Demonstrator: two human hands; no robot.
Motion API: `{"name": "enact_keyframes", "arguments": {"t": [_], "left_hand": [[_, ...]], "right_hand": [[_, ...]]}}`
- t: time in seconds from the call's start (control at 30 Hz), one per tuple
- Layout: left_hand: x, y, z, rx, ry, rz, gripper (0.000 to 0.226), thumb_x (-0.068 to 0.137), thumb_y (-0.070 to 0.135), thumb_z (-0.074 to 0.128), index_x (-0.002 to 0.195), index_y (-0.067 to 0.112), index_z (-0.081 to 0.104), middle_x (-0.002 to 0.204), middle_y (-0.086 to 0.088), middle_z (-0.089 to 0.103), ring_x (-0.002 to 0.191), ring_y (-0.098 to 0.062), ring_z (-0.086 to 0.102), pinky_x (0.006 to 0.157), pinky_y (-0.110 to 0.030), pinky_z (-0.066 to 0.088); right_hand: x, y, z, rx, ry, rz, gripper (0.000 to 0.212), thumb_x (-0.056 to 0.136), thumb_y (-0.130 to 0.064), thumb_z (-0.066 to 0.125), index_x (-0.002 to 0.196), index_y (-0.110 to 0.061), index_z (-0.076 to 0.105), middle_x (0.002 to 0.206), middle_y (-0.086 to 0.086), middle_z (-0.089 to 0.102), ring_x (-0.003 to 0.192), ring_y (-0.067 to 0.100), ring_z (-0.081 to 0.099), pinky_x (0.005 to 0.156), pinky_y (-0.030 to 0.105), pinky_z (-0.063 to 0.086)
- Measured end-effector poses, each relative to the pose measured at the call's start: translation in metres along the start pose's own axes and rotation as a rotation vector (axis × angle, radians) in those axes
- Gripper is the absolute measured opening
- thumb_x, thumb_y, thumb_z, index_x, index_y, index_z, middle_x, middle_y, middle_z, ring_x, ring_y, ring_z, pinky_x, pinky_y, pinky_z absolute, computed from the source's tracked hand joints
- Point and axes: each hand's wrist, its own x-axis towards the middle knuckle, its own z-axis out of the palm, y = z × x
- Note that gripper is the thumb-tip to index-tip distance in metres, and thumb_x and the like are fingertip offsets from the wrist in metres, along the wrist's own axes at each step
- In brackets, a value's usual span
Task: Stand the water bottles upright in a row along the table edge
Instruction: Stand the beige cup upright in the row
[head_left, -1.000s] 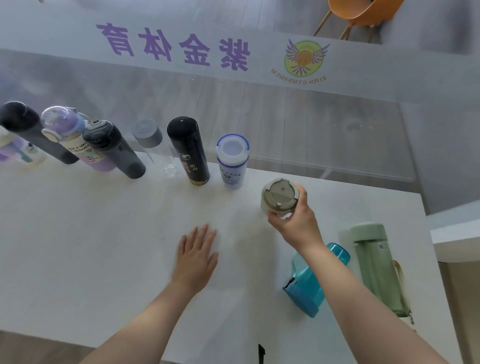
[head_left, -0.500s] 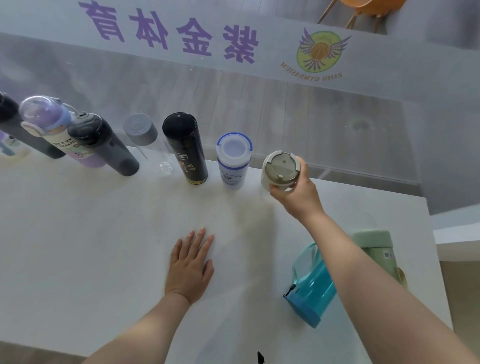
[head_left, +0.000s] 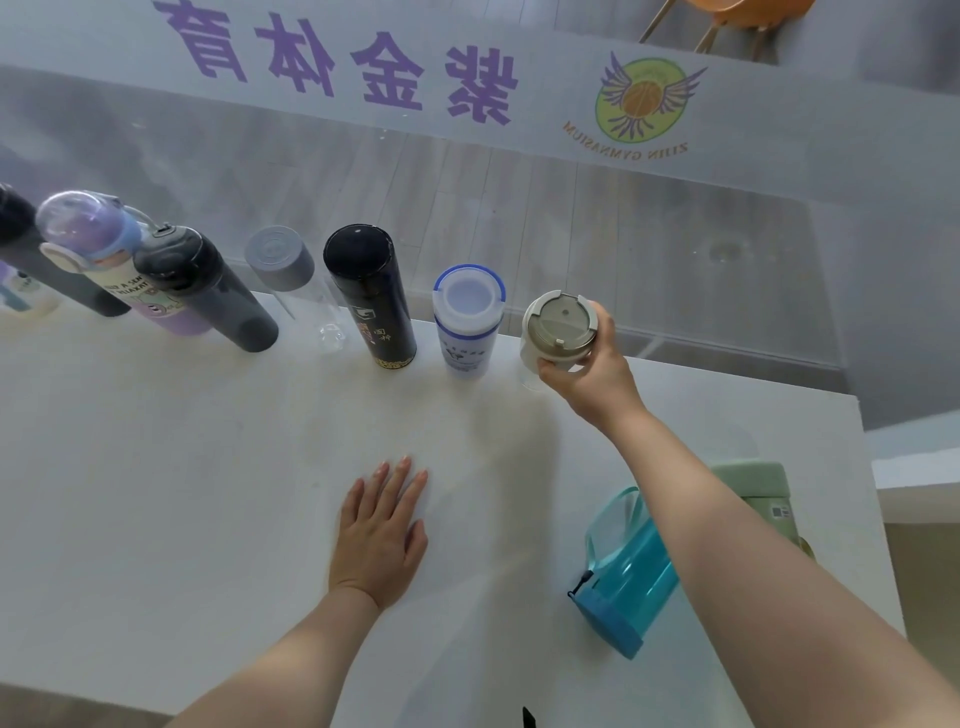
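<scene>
Right hand (head_left: 592, 374) grips the beige-lidded bottle (head_left: 558, 327) around its neck, right of centre in the frame, just beside the white bottle with the blue rim (head_left: 467, 317) at the far table edge (head_left: 675, 374). Whether its base touches the table cannot be told. Left hand (head_left: 382, 535) lies flat at lower centre, fingers together, holding nothing.

Risks, as judged: the slot sits close to the edge, so a base set partly over it would tip the bottle off; a careless release could knock the white neighbour and the black cylinder (head_left: 371, 296) beyond it.

Materials: hard smooth plastic lid, round, with moulded tabs; matt white tabletop. The blue translucent bottle (head_left: 628, 577) and pale green bottle (head_left: 763, 493) lie at lower right, not yet stood up.
</scene>
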Motion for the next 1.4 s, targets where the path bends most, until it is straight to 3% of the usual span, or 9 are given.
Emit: {"name": "enact_keyframes", "arguments": {"t": [0.2, 0.57, 0.8, 1.0, 1.13, 1.27, 1.4], "left_hand": [[0.0, 0.001, 0.0, 0.002, 0.002, -0.003, 0.058, 0.088, 0.034, 0.036, 0.145, 0.023, 0.039, 0.154, -0.002, 0.034, 0.142, -0.025, 0.027, 0.114, -0.047, 0.02], [0.0, 0.001, -0.002, 0.003, -0.026, -0.011, 0.058, 0.088, 0.034, 0.035, 0.145, 0.024, 0.038, 0.154, -0.002, 0.034, 0.142, -0.025, 0.027, 0.114, -0.046, 0.018], [0.001, 0.001, -0.003, -0.019, -0.035, -0.009, 0.058, 0.088, 0.034, 0.035, 0.145, 0.023, 0.037, 0.154, -0.002, 0.034, 0.142, -0.024, 0.024, 0.115, -0.045, 0.016], [0.003, 0.003, -0.006, -0.096, -0.034, -0.046, 0.06, 0.084, 0.035, 0.037, 0.142, 0.024, 0.041, 0.153, -0.003, 0.037, 0.142, -0.021, 0.022, 0.115, -0.036, 0.004], [0.008, 0.02, -0.008, -0.165, -0.028, -0.087, 0.063, 0.075, 0.036, 0.036, 0.134, 0.018, 0.05, 0.147, -0.01, 0.044, 0.136, -0.028, 0.034, 0.111, -0.041, 0.014], [0.005, 0.051, -0.001, -0.261, -0.076, 0.114, 0.056, 0.079, 0.036, 0.041, 0.132, 0.021, 0.05, 0.144, -0.005, 0.048, 0.135, -0.028, 0.04, 0.11, -0.039, 0.028], [-0.002, 0.097, -0.001, -0.392, -0.204, 0.305, 0.053, 0.086, 0.043, 0.046, 0.136, 0.025, 0.047, 0.144, 0.007, 0.044, 0.137, -0.012, 0.033, 0.113, -0.036, 0.028]], "right_hand": [[0.0, -0.002, -0.001, 0.017, -0.031, 0.022, 0.078, 0.075, -0.036, 0.077, 0.133, -0.048, 0.026, 0.115, -0.025, 0.057, 0.106, 0.009, 0.061, 0.086, 0.026, 0.049], [0.007, -0.004, -0.006, 0.009, -0.116, 0.029, 0.08, 0.07, -0.038, 0.076, 0.131, -0.054, 0.027, 0.117, -0.026, 0.058, 0.109, 0.009, 0.06, 0.097, 0.04, 0.05], [-0.011, 0.006, -0.02, -0.086, -0.135, 0.139, 0.113, 0.078, -0.044, 0.076, 0.153, -0.032, -0.007, 0.153, -0.002, 0.036, 0.13, 0.02, 0.045, 0.106, 0.04, 0.04], [-0.083, 0.038, -0.045, -0.174, -0.137, 0.122, 0.082, 0.089, -0.035, 0.067, 0.151, -0.03, 0.013, 0.147, 0.0, 0.041, 0.128, 0.016, 0.044, 0.104, 0.036, 0.038], [-0.138, 0.07, -0.061, -0.309, -0.062, 0.01, 0.053, 0.093, -0.011, 0.055, 0.141, -0.03, 0.04, 0.138, -0.009, 0.05, 0.122, 0.003, 0.041, 0.11, 0.035, 0.036], [-0.184, 0.104, -0.069, -0.437, -0.007, -0.119, 0.065, 0.077, 0.015, 0.047, 0.131, -0.02, 0.055, 0.136, -0.003, 0.053, 0.129, 0.011, 0.038, 0.114, 0.04, 0.031], [-0.209, 0.133, -0.068, -0.66, -0.092, -0.129, 0.079, 0.072, 0.013, 0.048, 0.14, -0.026, 0.047, 0.154, -0.001, 0.034, 0.145, 0.025, 0.022, 0.119, 0.043, 0.022]]}}
